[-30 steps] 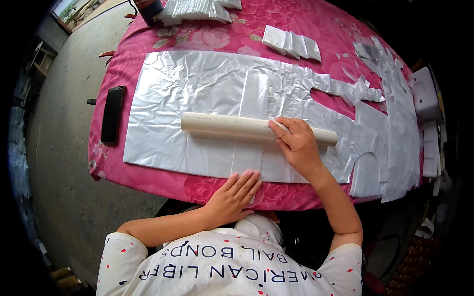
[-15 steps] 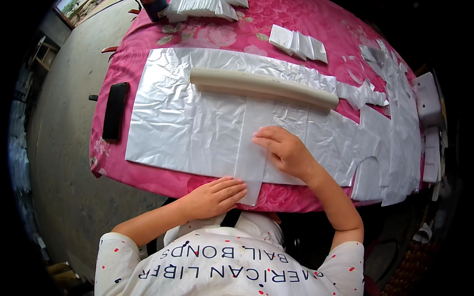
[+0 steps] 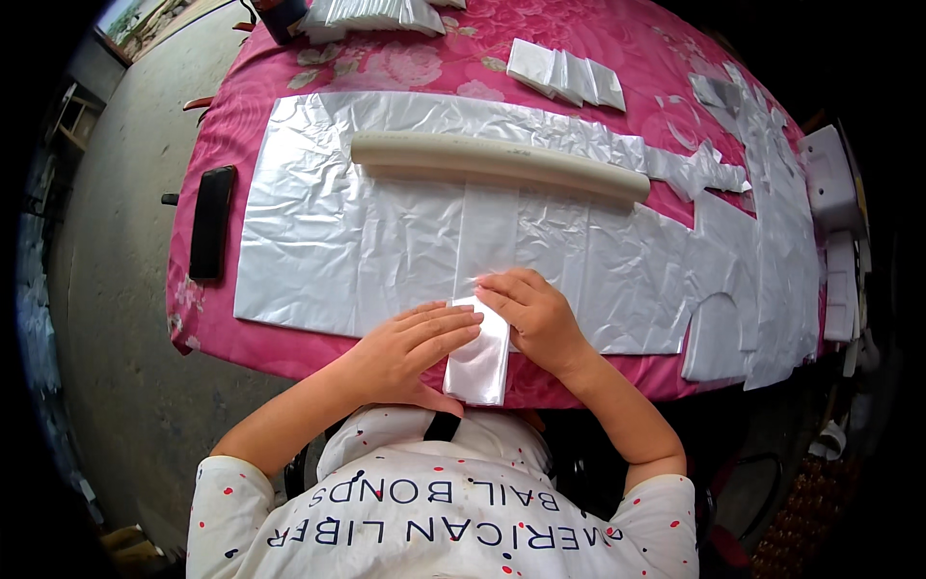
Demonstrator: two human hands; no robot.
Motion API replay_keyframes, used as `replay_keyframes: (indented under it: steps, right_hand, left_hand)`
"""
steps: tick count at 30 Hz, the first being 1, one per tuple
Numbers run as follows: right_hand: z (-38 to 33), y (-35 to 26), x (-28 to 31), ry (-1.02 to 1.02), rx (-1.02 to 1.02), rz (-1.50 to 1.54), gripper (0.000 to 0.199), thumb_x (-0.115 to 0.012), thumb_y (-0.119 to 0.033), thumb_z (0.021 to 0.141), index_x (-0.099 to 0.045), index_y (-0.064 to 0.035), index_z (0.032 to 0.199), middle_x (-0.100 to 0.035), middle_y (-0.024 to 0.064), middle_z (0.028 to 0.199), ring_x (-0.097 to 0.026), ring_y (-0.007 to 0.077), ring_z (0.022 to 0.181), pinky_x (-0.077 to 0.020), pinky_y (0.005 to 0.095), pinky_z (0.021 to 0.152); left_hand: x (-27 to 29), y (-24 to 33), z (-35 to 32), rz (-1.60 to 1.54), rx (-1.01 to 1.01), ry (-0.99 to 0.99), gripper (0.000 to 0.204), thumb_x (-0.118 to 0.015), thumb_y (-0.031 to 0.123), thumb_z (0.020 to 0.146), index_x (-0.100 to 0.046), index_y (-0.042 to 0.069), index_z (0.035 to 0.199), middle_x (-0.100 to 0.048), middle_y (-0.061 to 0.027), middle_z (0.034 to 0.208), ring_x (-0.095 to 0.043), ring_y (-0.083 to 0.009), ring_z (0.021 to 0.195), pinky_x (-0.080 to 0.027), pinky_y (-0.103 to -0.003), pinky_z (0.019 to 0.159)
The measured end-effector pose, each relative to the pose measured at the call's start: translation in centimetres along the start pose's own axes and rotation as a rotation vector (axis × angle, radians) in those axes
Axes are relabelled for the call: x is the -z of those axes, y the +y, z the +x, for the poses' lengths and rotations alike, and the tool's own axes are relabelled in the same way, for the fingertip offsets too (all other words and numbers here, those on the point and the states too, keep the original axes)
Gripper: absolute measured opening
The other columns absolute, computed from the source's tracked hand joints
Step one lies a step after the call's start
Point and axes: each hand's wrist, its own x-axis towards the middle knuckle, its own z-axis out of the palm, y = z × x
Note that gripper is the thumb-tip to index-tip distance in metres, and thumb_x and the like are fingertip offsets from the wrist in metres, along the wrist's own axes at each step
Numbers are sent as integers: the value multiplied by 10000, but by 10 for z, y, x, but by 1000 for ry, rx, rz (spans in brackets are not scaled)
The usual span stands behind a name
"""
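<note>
Both hands lie flat and unclenched on one narrow folded plastic strip (image 3: 479, 352) at the table's (image 3: 289, 72) near edge, left hand (image 3: 410, 349) pinning one side, right hand (image 3: 532, 317) the other, probably to keep the fold from springing open. Beyond: one big silvery sheet (image 3: 386, 232), one cream tube (image 3: 497, 162) probably weighing it down, one black phone (image 3: 210, 222).

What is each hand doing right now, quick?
Left hand: open, fingers flat on the folded plastic strip, nothing gripped.
Right hand: open, fingertips pressing the same strip at the table edge.
</note>
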Motion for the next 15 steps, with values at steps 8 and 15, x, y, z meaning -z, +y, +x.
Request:
replay_keyframes:
  steps: [8, 15]
  right_hand:
    - [0, 1, 5, 52, -52, -26, 291, -638, 3, 668, -667, -51, 952, -651, 68, 942, -601, 251, 843, -496, 324, 707]
    - [29, 22, 11, -39, -482, 80, 174, -620, -161, 753, -645, 10, 771, -627, 105, 649, -601, 240, 565, -458, 335, 549]
  left_hand:
    - [-3, -21, 13, 101, 144, -158, 1165, -609, 723, 582, -215, -15, 1393, -495, -166, 1263, -487, -319, 1155, -315, -427, 1019]
    - [-3, -28, 23, -443, 510, 141, 924, -327, 703, 823, -196, -6, 1402, -435, -200, 1318, -466, -362, 1160, -326, -427, 990]
